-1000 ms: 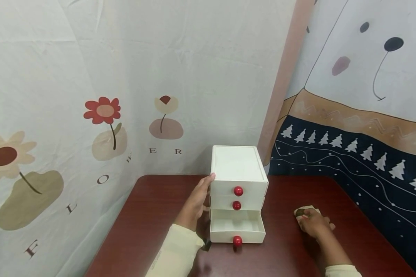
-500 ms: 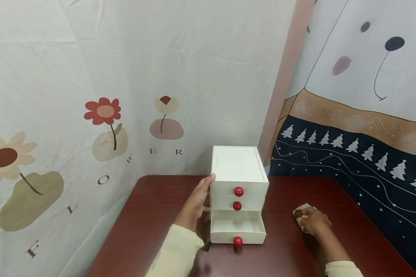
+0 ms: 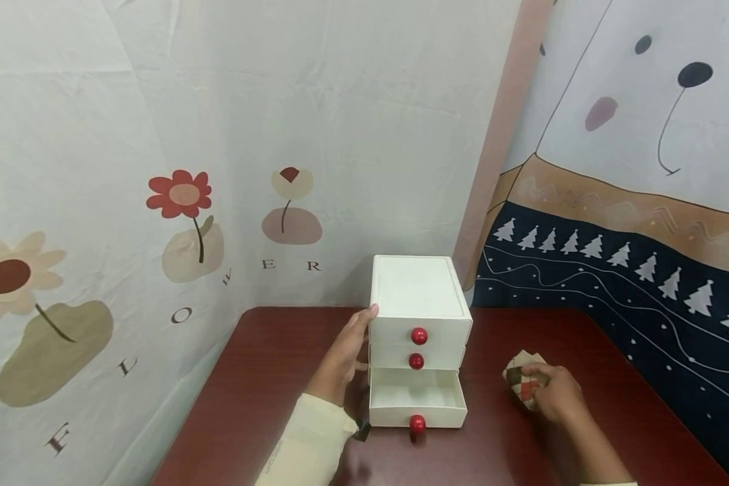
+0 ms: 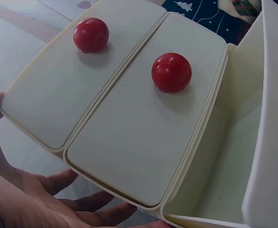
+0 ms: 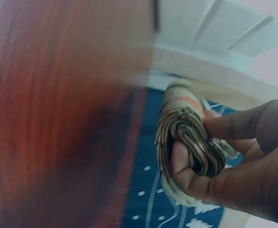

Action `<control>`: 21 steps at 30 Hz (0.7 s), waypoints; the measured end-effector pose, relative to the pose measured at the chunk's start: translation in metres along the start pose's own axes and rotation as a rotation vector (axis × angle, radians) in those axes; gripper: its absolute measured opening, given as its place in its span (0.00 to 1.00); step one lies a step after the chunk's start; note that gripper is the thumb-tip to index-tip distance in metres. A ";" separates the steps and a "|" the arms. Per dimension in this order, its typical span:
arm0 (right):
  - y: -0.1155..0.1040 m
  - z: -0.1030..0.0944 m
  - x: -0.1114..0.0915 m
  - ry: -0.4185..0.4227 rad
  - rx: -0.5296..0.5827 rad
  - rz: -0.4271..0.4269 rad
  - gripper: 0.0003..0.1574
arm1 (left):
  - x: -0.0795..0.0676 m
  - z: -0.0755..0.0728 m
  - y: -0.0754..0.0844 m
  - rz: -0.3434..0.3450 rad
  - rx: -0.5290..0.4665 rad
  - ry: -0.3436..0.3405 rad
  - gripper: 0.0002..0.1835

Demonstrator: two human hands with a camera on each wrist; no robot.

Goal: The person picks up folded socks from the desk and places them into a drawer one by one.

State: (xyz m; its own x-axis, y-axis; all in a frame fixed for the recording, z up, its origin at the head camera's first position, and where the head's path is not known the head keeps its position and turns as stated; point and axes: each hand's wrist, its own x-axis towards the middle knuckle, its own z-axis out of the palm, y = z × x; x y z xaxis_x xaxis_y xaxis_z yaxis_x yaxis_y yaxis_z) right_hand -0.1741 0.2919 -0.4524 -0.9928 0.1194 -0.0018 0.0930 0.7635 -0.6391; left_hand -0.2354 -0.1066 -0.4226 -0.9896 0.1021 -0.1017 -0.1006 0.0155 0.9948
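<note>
A small white drawer unit (image 3: 421, 287) with red round knobs stands on the table, its bottom drawer (image 3: 418, 416) pulled out and showing a bare floor. My left hand (image 3: 345, 351) rests against the unit's left side. In the left wrist view its fingers (image 4: 98, 209) lie along that side, and the thumb touches the top corner. To the right of the unit, my right hand (image 3: 560, 393) pinches a folded checked cloth (image 3: 522, 378) in cream, dark green and orange. The right wrist view shows the cloth's rolled layers (image 5: 186, 135) between thumb and fingers, raised off the tabletop.
The dark red wooden table (image 3: 249, 398) has rounded far corners. Behind it hangs a pale cloth backdrop (image 3: 352, 135) with flowers, and a bear-print cloth (image 3: 583, 290) covers the right side. A small dark object (image 3: 362, 430) shows beside the left cuff.
My right hand has lifted the cloth and shifted it slightly left, toward the drawer unit, so more of the checks show. The left hand and drawers have stayed put.
</note>
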 end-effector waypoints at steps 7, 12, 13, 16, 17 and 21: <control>-0.037 -0.001 -0.031 0.102 0.046 -0.236 0.24 | -0.002 0.000 0.002 -0.013 -0.006 0.006 0.49; -0.060 0.002 -0.046 0.098 0.103 -0.309 0.25 | -0.002 0.000 0.002 -0.016 -0.011 0.007 0.49; -0.064 0.003 -0.047 0.090 0.113 -0.313 0.25 | -0.001 0.000 0.002 -0.018 -0.014 0.007 0.49; -0.072 0.004 -0.051 0.052 0.143 -0.317 0.25 | -0.001 0.000 0.002 -0.017 -0.017 0.010 0.49; -0.075 0.005 -0.052 0.036 0.155 -0.316 0.25 | -0.001 0.001 0.002 -0.019 -0.021 0.011 0.49; -0.081 0.007 -0.053 0.012 0.179 -0.337 0.25 | -0.002 0.001 0.002 -0.015 -0.021 0.009 0.49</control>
State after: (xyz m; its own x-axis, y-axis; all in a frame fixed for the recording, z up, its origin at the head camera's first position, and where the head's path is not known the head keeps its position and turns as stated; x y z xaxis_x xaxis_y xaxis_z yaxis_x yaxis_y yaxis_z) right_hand -0.1294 0.2191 -0.4060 -0.9643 -0.1114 0.2401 -0.2546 0.6383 -0.7265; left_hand -0.2333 -0.1056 -0.4205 -0.9888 0.0930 -0.1166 -0.1175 -0.0038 0.9931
